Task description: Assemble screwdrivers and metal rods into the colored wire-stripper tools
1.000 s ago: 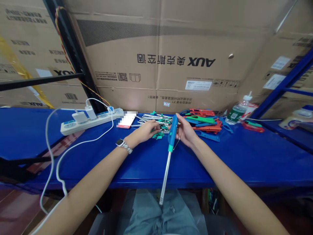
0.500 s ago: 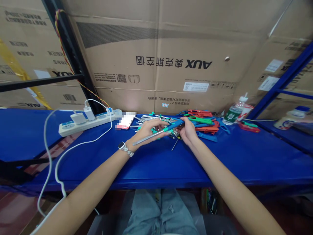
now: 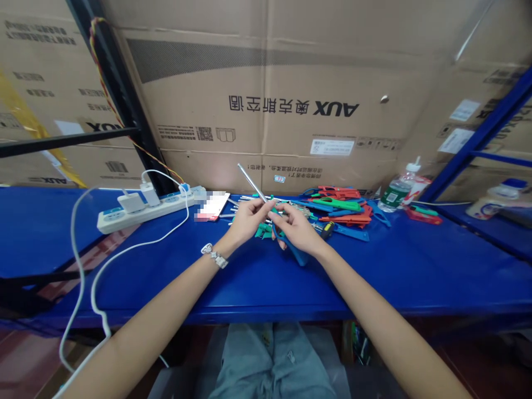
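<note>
My left hand (image 3: 249,220) and my right hand (image 3: 296,228) are both closed round one long lighter-like tool, held above the table. Its silver metal tube (image 3: 251,180) points up and away to the left. The blue plastic handle (image 3: 301,257) slants down towards me below my right palm. My fingers meet where tube and handle join, so that joint is mostly hidden. Small green plastic parts (image 3: 262,230) lie just beyond my hands, partly covered by them. A yellow and black screwdriver handle (image 3: 327,229) shows beside my right wrist; whether my hand touches it I cannot tell.
Loose metal tubes (image 3: 249,198) lie behind my hands. To the right is a heap of orange handles (image 3: 361,218) and green handles (image 3: 341,204). A bottle (image 3: 393,194) stands farther right. A power strip (image 3: 124,219) with white cables occupies the left; cardboard boxes (image 3: 291,66) stand behind.
The tool has turned round: its tube pointed down left towards me and now points away, with the handle nearer me. My hands have drawn together. The screwdriver has swung to the right.
</note>
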A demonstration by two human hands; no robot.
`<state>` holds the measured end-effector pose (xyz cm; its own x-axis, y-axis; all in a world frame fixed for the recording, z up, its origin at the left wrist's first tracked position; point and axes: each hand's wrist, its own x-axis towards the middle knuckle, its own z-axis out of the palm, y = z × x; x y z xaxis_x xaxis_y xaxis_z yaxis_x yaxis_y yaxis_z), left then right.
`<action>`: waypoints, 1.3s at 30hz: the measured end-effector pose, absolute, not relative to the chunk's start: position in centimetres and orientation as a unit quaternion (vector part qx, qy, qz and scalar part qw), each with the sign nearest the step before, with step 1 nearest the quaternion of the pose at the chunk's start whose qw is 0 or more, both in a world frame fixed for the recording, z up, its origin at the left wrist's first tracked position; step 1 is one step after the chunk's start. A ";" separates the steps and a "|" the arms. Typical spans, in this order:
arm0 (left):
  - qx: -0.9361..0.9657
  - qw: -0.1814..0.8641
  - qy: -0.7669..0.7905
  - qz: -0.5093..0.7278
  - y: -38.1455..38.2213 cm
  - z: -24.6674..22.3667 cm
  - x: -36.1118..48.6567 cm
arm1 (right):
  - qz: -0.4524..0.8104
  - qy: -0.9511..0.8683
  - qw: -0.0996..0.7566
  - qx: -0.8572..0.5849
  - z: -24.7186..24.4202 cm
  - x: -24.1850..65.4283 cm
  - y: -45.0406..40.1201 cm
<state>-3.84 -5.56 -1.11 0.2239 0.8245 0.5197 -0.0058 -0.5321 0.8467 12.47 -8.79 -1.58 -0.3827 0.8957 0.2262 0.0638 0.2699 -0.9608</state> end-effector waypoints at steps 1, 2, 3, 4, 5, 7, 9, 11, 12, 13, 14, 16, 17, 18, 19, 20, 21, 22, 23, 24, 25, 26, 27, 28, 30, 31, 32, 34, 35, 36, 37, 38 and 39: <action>0.675 0.381 0.296 0.558 -5.5 -1.1 -3.8 | 0.500 -0.669 0.424 -0.349 -1.7 12.3 -8.9; 0.666 0.380 0.294 0.571 -5.5 -1.2 -3.8 | 0.513 -0.663 0.423 -0.343 -1.7 12.3 -8.9; 0.657 0.380 0.293 0.582 -5.4 -1.2 -3.8 | 0.531 -0.655 0.418 -0.337 -1.8 12.3 -8.9; 0.649 0.382 0.293 0.590 -5.3 -1.3 -3.9 | 0.554 -0.644 0.412 -0.330 -1.9 12.3 -8.9; 0.643 0.387 0.292 0.593 -5.2 -1.3 -4.0 | 0.577 -0.631 0.407 -0.323 -1.9 12.3 -8.8; 0.637 0.397 0.290 0.594 -4.9 -1.4 -4.2 | 0.615 -0.606 0.400 -0.308 -2.0 12.2 -8.7; 0.635 0.405 0.289 0.591 -4.7 -1.6 -4.2 | 0.633 -0.592 0.405 -0.291 -2.1 12.0 -8.7; 0.640 0.412 0.292 0.579 -4.6 -1.7 -4.3 | 0.633 -0.590 0.422 -0.270 -2.2 11.8 -8.6; 0.640 0.416 0.293 0.576 -4.6 -1.7 -4.2 | 0.631 -0.589 0.431 -0.262 -2.3 11.7 -8.6; 0.639 0.419 0.294 0.574 -4.6 -1.7 -4.2 | 0.629 -0.588 0.439 -0.258 -2.3 11.7 -8.6; 0.635 0.423 0.295 0.575 -4.6 -1.8 -4.1 | 0.628 -0.585 0.443 -0.260 -2.3 11.6 -8.5; 0.626 0.430 0.296 0.580 -4.7 -1.8 -3.9 | 0.629 -0.578 0.441 -0.275 -2.3 11.4 -8.5; 0.624 0.435 0.296 0.577 -4.7 -1.8 -3.8 | 0.630 -0.574 0.438 -0.286 -2.2 11.3 -8.5; 0.624 0.442 0.296 0.572 -4.7 -1.8 -3.7 | 0.632 -0.569 0.434 -0.296 -2.2 11.2 -8.5; 0.624 0.448 0.295 0.568 -4.7 -1.8 -3.6 | 0.633 -0.566 0.431 -0.304 -2.0 11.2 -8.5; 0.624 0.455 0.292 0.565 -4.7 -1.7 -3.6 | 0.634 -0.562 0.430 -0.311 -1.9 11.1 -8.5; 0.621 0.461 0.289 0.564 -4.6 -1.7 -3.6 | 0.635 -0.559 0.428 -0.318 -1.7 11.0 -8.5; 0.617 0.466 0.286 0.565 -4.6 -1.6 -3.6 | 0.637 -0.554 0.427 -0.323 -1.6 11.0 -8.4; 0.615 0.474 0.283 0.563 -4.6 -1.6 -3.7 | 0.640 -0.548 0.426 -0.328 -1.5 10.9 -8.4; 0.617 0.483 0.280 0.554 -4.6 -1.6 -3.8 | 0.644 -0.540 0.426 -0.334 -1.4 11.0 -8.3; 0.623 0.493 0.277 0.539 -4.7 -1.7 -3.9 | 0.648 -0.531 0.427 -0.340 -1.3 11.0 -8.3; 0.631 0.504 0.276 0.522 -4.7 -1.7 -4.0 | 0.653 -0.521 0.427 -0.345 -1.2 11.1 -8.2; 0.634 0.516 0.275 0.506 -4.8 -1.8 -4.0 | 0.658 -0.513 0.426 -0.349 -1.2 11.2 -8.2; 0.632 0.530 0.274 0.494 -4.8 -1.8 -4.0 | 0.664 -0.508 0.423 -0.349 -1.2 11.3 -8.2; 0.605 0.556 0.271 0.502 -4.9 -1.8 -4.0 | 0.675 -0.504 0.413 -0.345 -1.2 11.6 -8.2; 0.584 0.563 0.269 0.519 -4.8 -1.7 -4.0 | 0.678 -0.507 0.409 -0.341 -1.2 11.7 -8.3; 0.563 0.564 0.267 0.542 -4.7 -1.5 -4.1 | 0.677 -0.515 0.405 -0.336 -1.2 11.8 -8.4; 0.520 0.552 0.265 0.596 -4.3 -1.0 -4.4 | 0.668 -0.539 0.395 -0.328 -1.3 12.1 -8.7; 0.498 0.543 0.264 0.622 -4.0 -0.7 -4.7 | 0.663 -0.552 0.386 -0.325 -1.3 12.4 -8.8; 0.478 0.535 0.263 0.645 -3.6 -0.4 -5.1 | 0.660 -0.564 0.376 -0.324 -1.3 12.6 -8.8; 0.458 0.527 0.261 0.667 -3.2 -0.1 -5.6 | 0.658 -0.573 0.365 -0.326 -1.3 12.9 -8.9; 0.438 0.517 0.259 0.688 -2.7 0.2 -6.1 | 0.657 -0.578 0.356 -0.328 -1.3 13.2 -8.9; 0.422 0.505 0.258 0.708 -2.3 0.5 -6.7 | 0.657 -0.580 0.349 -0.332 -1.2 13.5 -8.9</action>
